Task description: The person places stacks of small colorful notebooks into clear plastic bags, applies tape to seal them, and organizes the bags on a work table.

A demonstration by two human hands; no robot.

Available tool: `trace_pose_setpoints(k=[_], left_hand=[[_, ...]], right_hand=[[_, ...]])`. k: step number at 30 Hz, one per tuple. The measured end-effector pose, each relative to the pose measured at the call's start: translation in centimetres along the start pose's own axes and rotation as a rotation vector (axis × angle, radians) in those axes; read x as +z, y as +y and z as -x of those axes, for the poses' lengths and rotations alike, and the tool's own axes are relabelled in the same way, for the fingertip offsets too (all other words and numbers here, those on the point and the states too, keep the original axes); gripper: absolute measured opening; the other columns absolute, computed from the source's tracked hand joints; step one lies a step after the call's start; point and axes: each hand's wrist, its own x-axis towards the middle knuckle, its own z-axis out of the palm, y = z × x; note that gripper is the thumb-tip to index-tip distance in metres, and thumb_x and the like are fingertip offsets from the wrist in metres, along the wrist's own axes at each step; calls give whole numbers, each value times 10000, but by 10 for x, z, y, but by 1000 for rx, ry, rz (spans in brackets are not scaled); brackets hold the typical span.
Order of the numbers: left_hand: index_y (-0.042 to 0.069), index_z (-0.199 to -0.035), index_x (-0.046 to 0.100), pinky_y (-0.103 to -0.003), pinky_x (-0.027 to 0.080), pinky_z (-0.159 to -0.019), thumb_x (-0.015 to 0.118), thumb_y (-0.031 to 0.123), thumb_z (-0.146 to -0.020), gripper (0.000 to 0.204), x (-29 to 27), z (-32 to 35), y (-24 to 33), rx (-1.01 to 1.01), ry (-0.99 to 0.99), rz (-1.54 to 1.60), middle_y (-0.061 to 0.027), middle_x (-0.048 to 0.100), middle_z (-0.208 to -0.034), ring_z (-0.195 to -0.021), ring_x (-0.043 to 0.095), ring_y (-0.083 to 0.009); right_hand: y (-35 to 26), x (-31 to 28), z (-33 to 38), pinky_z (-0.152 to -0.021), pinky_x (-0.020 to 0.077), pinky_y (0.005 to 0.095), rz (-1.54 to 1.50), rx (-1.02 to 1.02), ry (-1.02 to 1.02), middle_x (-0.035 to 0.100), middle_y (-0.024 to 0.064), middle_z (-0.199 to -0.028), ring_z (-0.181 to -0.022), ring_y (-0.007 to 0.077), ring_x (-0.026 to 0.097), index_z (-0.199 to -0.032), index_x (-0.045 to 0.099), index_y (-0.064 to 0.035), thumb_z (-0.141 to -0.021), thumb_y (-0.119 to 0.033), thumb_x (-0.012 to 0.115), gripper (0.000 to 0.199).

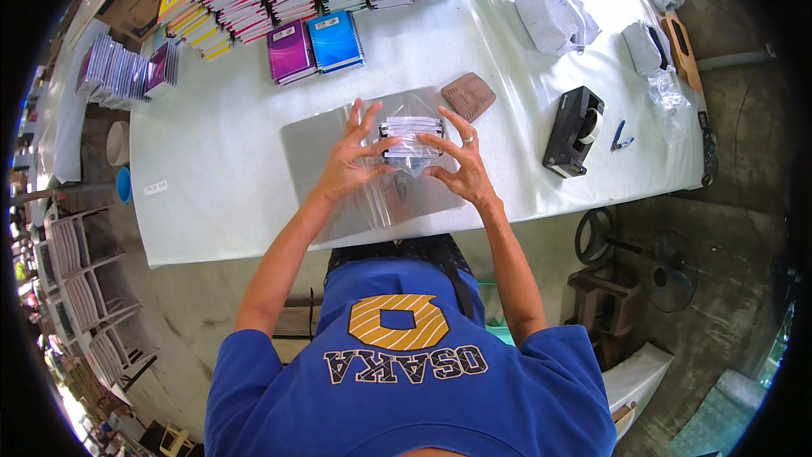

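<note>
A small stack of spiral notebooks (412,129) stands edge-up between my hands, with clear plastic film (412,158) around it. My left hand (345,159) holds the stack's left side, index finger and thumb against the film, the other fingers raised and spread. On the opposite side my right hand (465,159), with a ring on one finger, presses its fingertips and thumb to the wrapped stack. Underneath lies a grey flat board (317,148) with a glossy surface. A brown patterned block (468,96) rests at the board's far right corner.
Piled notebooks (338,41) in several colours fill the far side of the table (211,203); more notebooks (118,72) stand at far left. To the right are a black tape dispenser (575,131), blue nippers (622,137) and white wrapped packages (550,17). A fan (672,271) stands below the table's right end.
</note>
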Motion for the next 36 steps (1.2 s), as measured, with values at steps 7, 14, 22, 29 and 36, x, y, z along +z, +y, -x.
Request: trace_pose_setpoints(k=[7, 14, 22, 29, 36], left_hand=[[313, -1152, 692, -463, 217, -1169, 855, 167, -584, 609, -6, -11, 12, 70, -29, -194, -42, 314, -1542, -1465, 129, -311], [253, -1178, 687, -426, 283, -1148, 810, 78, -649, 571, 0, -11, 11, 45, -49, -158, -77, 356, -1516, -1426, 269, -305], [298, -1209, 658, -407, 315, -1141, 808, 104, -656, 605, 1, -6, 9, -102, -54, 87, -26, 428, -1472, -1400, 327, -277], [315, -1179, 676, -426, 267, -1153, 824, 166, -669, 551, 4, -8, 4, -13, -12, 17, -43, 416, -1483, -1422, 280, -290], [321, -1067, 733, -457, 244, -1149, 794, 336, -725, 347, 0, -13, 11, 33, 43, -199, -52, 399, -1496, -1448, 199, -307]], right_hand=[[-3, 0, -2, -1109, 303, 470, -170, 35, 43, 322, 89, -1515, -1374, 309, 300, -1198, 665, -213, -670, -218, 828, 553], [-10, -26, -73, -1041, 346, 455, -233, -118, -87, 574, 92, -1302, -1268, 279, 444, -1158, 667, -71, -920, -256, 578, 314], [11, -39, -18, -1080, 343, 418, -354, 50, 66, 570, 58, -1313, -1285, 251, 446, -1036, 720, -117, -788, -142, 732, 249], [6, 7, -7, -1082, 343, 474, -334, 44, 58, 451, 88, -1425, -1332, 286, 385, -1006, 712, -162, -607, -272, 857, 438], [-16, 3, -13, -1053, 388, 465, -131, -13, 68, 416, 115, -1439, -1338, 308, 370, -972, 666, -107, -637, -207, 857, 398]])
